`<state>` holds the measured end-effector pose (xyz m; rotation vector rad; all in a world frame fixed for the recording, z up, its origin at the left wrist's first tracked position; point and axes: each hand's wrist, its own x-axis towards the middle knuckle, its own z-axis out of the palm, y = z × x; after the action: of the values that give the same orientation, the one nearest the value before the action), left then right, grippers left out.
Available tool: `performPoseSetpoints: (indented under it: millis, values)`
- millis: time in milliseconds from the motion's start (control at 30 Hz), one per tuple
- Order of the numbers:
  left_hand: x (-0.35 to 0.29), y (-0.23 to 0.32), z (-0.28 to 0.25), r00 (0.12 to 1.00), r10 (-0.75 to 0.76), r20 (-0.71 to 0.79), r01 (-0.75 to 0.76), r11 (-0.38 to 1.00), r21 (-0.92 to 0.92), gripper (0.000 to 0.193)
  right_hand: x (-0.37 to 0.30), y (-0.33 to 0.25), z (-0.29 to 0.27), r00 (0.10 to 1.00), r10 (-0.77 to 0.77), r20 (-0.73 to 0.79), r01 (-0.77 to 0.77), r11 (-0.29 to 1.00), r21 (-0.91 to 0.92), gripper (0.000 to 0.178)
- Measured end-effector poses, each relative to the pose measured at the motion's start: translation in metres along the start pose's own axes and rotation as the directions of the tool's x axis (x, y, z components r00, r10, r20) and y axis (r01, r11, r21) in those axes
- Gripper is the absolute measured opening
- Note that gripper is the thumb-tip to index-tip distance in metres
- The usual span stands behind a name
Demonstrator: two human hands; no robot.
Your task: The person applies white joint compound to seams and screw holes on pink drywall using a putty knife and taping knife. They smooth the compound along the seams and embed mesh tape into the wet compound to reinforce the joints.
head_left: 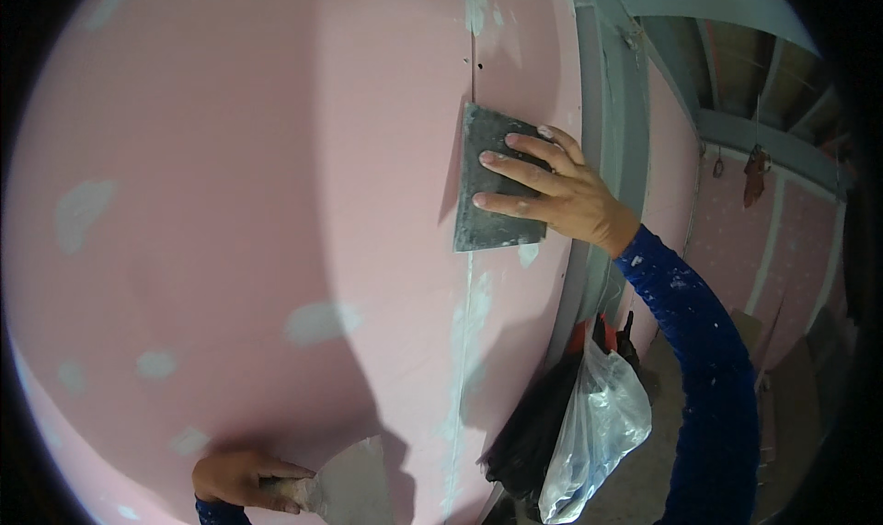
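Observation:
My right hand (552, 183) grips a dark grey rectangular putty spreader (489, 226), three fingers laid across its flat face. One long edge of the spreader is at the vertical seam (473, 65) of the pink plasterboard wall (395, 129), and its shadow falls on the board to the left. Low on the left, my left hand (244, 481) is closed round the handle of a wide putty knife (354, 484). Its pale, broad blade points right, in front of the wall. White compound (469, 313) covers the seam below the spreader.
Dried filler patches (322, 323) dot the board. A grey metal frame (602, 92) runs up the wall's right edge. Beside its foot hang a clear plastic bag (598, 424) and a black bag (529, 428). Farther right stands another pink wall (731, 230) with filled seams.

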<state>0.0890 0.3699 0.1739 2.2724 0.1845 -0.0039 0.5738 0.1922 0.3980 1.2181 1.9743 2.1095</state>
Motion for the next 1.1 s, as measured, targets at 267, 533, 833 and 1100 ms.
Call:
performPoseSetpoints:
  millis: [267, 533, 833, 1100]
  values:
    - [0.008, 0.012, -0.008, 0.978, 0.208, -0.004, -0.201, 0.953, 0.226, 0.049, -0.035, 0.007, 0.044, 0.989, 0.147, -0.03, -0.137, 0.968, 0.209, 0.072]
    - [0.003, 0.009, -0.006, 0.997, 0.071, 0.014, -0.071, 0.997, 0.033, 0.056, -0.045, -0.032, -0.032, 0.88, 0.463, 0.102, -0.472, 0.833, 0.29, 0.073]
    - [0.0, 0.004, -0.004, 0.997, -0.061, 0.044, 0.066, 0.991, -0.113, 0.057, 0.016, -0.008, -0.031, 0.998, -0.018, 0.06, 0.016, 0.999, 0.047, 0.068]
    - [0.005, 0.0, -0.012, 0.996, 0.087, 0.033, -0.088, 0.996, 0.03, 0.053, -0.015, 0.003, 0.003, 0.978, 0.136, 0.16, -0.155, 0.981, 0.113, 0.073]
